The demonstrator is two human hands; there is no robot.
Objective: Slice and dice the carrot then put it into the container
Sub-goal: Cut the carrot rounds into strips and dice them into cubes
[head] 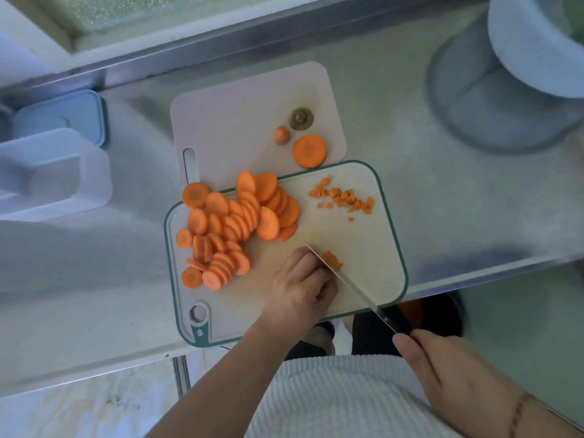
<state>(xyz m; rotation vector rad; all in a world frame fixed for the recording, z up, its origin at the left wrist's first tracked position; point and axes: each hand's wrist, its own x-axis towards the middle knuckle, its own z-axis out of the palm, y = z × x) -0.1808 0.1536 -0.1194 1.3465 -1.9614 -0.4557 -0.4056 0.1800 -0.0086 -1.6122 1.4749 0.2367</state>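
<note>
Left hand (300,279) covers whatever fingers press beside knife (344,281); only small orange bit (332,259) shows past blade. Knife handle mostly buried in right hand (442,365). White tub (531,45) far right of green-rimmed board (392,248) blurred, cut by frame edge. Clear container (53,172) left of board cut by frame edge. Board's near edge overhangs surface (474,200).
</note>
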